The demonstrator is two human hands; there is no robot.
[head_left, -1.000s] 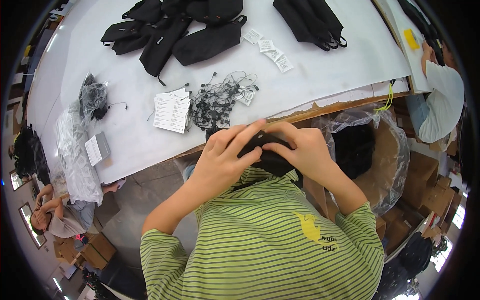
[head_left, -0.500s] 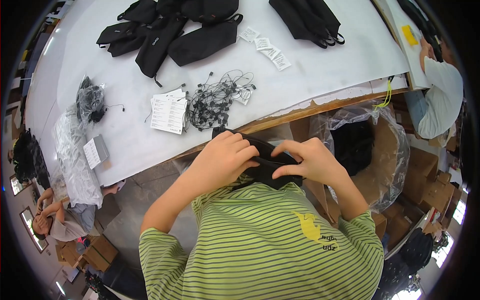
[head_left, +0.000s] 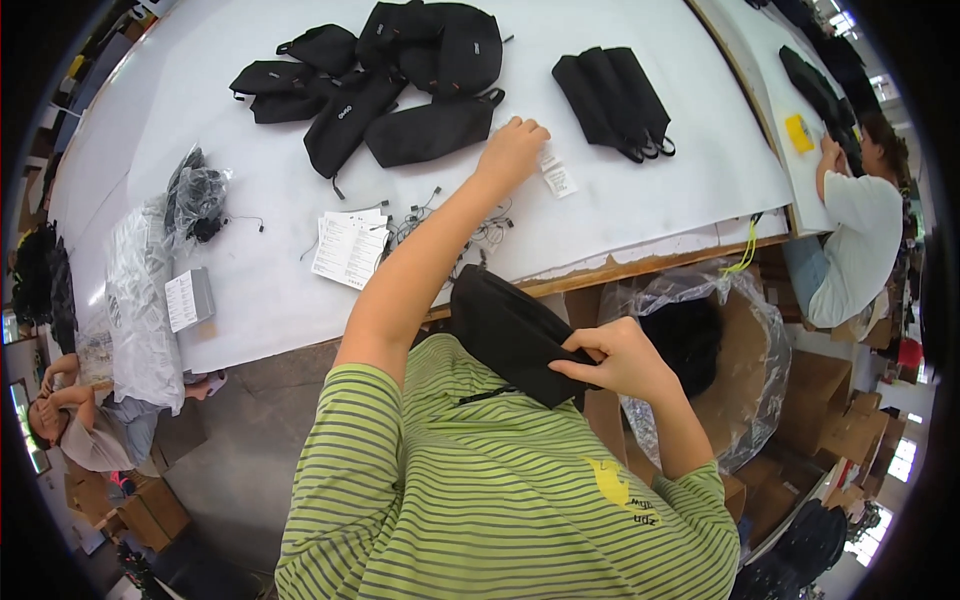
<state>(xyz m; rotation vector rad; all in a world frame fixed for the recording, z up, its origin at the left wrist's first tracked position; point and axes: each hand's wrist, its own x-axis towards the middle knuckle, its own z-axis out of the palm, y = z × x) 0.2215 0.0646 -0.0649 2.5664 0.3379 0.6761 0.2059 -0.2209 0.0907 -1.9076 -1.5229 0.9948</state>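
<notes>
My right hand (head_left: 632, 362) pinches the edge of a black fabric pouch (head_left: 508, 325), which lies against my shirt at the table's front edge. Over the table, my left hand (head_left: 514, 152) reaches out with bent fingers above a short row of small white printed slips (head_left: 559, 180). Its fingertips are partly hidden, so whatever they grip does not show. Below my left forearm lies a tangle of thin black cords (head_left: 490, 232), partly covered by the arm. White printed cards (head_left: 348, 248) are stacked beside the cords.
Several black pouches (head_left: 430, 132) are heaped at the far side, with more black pouches (head_left: 612, 98) to their right. Clear plastic wrap (head_left: 140, 300) and a grey box (head_left: 190, 300) lie left. A plastic-lined carton (head_left: 745, 390) stands right. Co-workers sit at both sides.
My left hand has left the pouch and moved forward to the white slips. My right hand stays on the pouch, whose opening no longer shows.
</notes>
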